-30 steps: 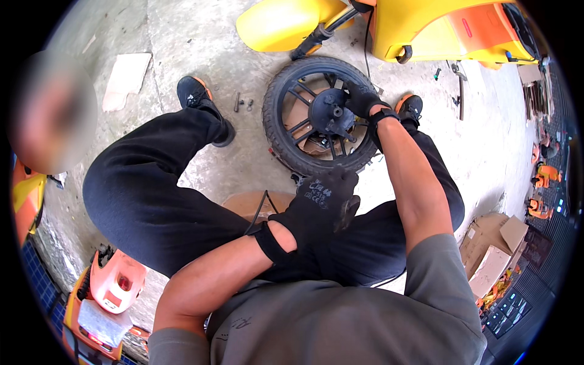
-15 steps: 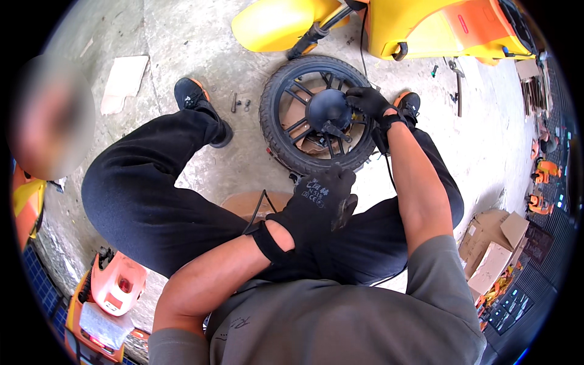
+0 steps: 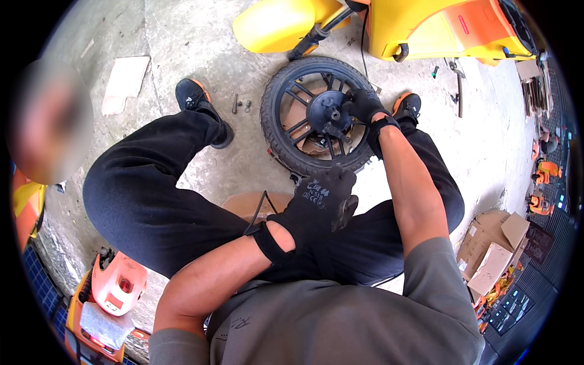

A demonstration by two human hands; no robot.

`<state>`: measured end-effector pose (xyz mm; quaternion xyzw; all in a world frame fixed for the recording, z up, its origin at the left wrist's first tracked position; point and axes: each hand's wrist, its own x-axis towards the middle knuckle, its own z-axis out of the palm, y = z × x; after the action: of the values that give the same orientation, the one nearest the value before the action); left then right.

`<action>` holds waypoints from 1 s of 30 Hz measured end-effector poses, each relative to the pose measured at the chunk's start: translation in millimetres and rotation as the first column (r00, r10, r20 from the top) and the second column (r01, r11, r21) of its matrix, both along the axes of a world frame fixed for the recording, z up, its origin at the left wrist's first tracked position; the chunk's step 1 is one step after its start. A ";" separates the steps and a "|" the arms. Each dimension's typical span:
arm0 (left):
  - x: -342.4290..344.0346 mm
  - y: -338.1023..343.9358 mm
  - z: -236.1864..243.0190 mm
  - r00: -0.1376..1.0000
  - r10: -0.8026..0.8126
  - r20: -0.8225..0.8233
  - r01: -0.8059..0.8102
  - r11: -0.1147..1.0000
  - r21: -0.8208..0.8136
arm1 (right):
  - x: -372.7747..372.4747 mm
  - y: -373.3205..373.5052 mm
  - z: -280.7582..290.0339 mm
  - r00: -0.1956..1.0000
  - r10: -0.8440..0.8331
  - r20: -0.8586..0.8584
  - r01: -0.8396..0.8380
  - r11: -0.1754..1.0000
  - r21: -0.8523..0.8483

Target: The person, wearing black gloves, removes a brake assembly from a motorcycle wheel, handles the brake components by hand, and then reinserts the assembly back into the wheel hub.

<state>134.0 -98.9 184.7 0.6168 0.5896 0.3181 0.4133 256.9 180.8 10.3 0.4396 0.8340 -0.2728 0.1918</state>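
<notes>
A spoked motorbike wheel [image 3: 272, 131] with a black tyre lies flat on the floor between my feet. At its middle is a dark round hub [image 3: 319, 109] with a short axle end and a lever arm pointing toward me. My right hand [image 3: 367, 106], in a black work glove, is at the hub's right side with fingers curled; whatever they pinch is hidden. My left hand [image 3: 321, 198], gloved alike, is closed at the tyre's near edge. Its fingertips are out of sight, so I cannot see what it grips.
A yellow motorbike body [image 3: 420, 36], with its fork [image 3: 316, 39] and mudguard [image 3: 277, 27], stands beyond the wheel. Bolts [image 3: 235, 103] lie left of it. A cardboard box [image 3: 490, 246] sits at right, a pale sheet [image 3: 126, 82] at left. A person is at far left.
My right hand has shifted slightly toward me over the hub's right side, and the hub's centre and axle end now show more plainly. My left hand stays in place.
</notes>
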 end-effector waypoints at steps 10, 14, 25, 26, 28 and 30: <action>0.1 0.0 2.5 1.000 -0.004 0.011 0.005 1.000 -0.010 | 26.8 1.7 -18.1 0.992 -0.085 -0.096 0.068 0.984 -0.167; 3.0 0.9 2.1 0.999 0.008 0.040 -0.009 1.000 0.018 | 37.9 5.7 -26.1 0.993 -0.091 -0.081 0.077 0.983 -0.168; 1.4 2.5 1.6 0.999 -0.008 0.045 0.008 1.000 0.006 | 34.8 4.2 -28.7 0.994 -0.109 -0.020 0.103 0.976 -0.190; 1.2 2.5 1.3 0.999 -0.010 0.040 0.010 1.000 0.006 | 32.2 3.3 -28.2 0.995 -0.097 -0.006 0.095 0.981 -0.167; 1.0 2.6 1.3 0.999 -0.013 0.030 0.013 1.000 0.001 | 31.6 -0.2 -26.9 0.990 -0.140 -0.034 0.132 0.976 -0.174; 1.3 3.0 1.4 1.000 -0.018 0.024 0.018 1.000 -0.009 | 36.2 -4.1 -27.5 0.961 -0.254 -0.113 0.222 0.946 -0.236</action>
<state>135.3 -95.9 186.2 0.6164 0.5804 0.3189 0.4260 293.1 176.7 -17.2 0.4926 0.7508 -0.4155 0.1453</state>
